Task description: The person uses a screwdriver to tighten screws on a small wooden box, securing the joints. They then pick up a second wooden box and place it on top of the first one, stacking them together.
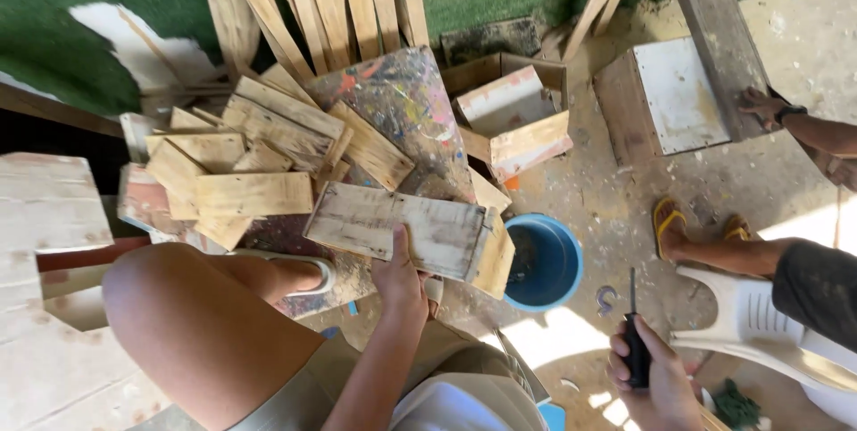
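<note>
My left hand [402, 281] grips the near edge of a weathered wooden board [397, 227], holding it flat over a heap of wood pieces. A shorter block [496, 254] is fixed to the board's right end. My right hand [650, 379] is closed around the black handle of a thin tool [634, 342], its slim shaft pointing up. My bare knee [170, 297] and sandalled foot sit at the lower left, beside the heap.
Cut planks [254, 192] lie piled on a paint-splattered panel [406, 110]. A blue bucket [544, 263] stands right of the board. Long slats [339, 3] lean at the top. Another person sits right on a white chair [759, 310], hand on a beam [714, 29].
</note>
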